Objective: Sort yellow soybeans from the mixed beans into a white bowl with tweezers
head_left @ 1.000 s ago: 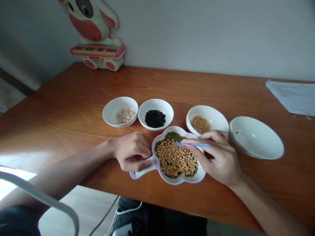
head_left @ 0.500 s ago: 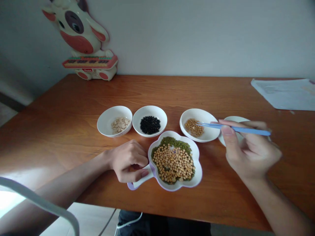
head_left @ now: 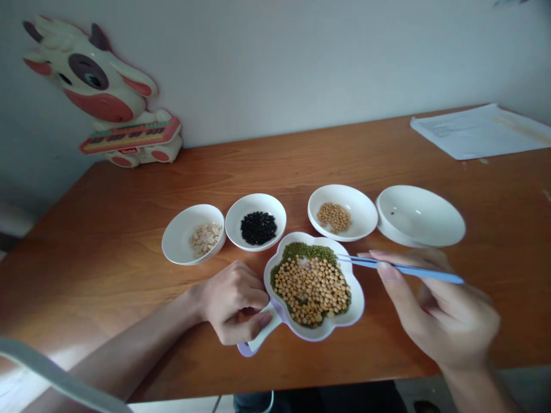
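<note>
My left hand (head_left: 236, 304) is closed around the handle of a white and purple flower-shaped bowl (head_left: 358, 298). Inside it lie soybeans (head_left: 321, 287) over green mung beans (head_left: 307, 250). Blue tweezers (head_left: 413, 271) are pinched in my right hand (head_left: 447, 310), their tips over the right rim of that bowl beside the mung beans. Whether the tips hold a bean is too small to tell. Behind stand a white bowl with some soybeans (head_left: 334, 217), one with black beans (head_left: 258, 228), and one with pale flat seeds (head_left: 205, 238).
Another white bowl (head_left: 430, 221) at the right has a tiny dark speck inside. Papers (head_left: 477, 135) lie at the back right of the wooden table (head_left: 258, 166). A toy cow with a keyboard (head_left: 129, 137) stands at the back left. A pale cable (head_left: 51, 370) crosses the lower left.
My right hand has brought the tweezers from the small soybean bowl down to the flower-shaped bowl, uncovering the rightmost bowl. The view has tilted. My left hand keeps its hold on the handle.
</note>
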`<action>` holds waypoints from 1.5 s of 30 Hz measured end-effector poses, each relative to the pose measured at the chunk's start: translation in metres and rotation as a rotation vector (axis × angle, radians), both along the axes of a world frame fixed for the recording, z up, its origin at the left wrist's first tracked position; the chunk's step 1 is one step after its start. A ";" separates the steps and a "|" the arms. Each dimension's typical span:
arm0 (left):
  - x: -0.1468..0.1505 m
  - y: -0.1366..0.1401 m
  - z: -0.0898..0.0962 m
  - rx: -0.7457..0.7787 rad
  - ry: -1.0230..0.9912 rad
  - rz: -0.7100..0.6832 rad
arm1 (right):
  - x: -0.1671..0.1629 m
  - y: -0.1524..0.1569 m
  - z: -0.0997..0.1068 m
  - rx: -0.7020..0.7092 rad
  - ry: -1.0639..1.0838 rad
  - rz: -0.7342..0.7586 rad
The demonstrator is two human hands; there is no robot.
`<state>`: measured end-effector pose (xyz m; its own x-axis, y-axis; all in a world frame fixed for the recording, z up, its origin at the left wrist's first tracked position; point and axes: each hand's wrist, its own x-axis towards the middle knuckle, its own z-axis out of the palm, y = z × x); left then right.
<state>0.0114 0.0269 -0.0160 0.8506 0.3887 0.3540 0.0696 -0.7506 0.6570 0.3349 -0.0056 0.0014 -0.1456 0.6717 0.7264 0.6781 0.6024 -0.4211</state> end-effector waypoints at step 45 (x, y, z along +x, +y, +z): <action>-0.003 0.000 0.000 0.077 0.014 0.005 | -0.024 0.010 -0.010 0.036 0.133 -0.331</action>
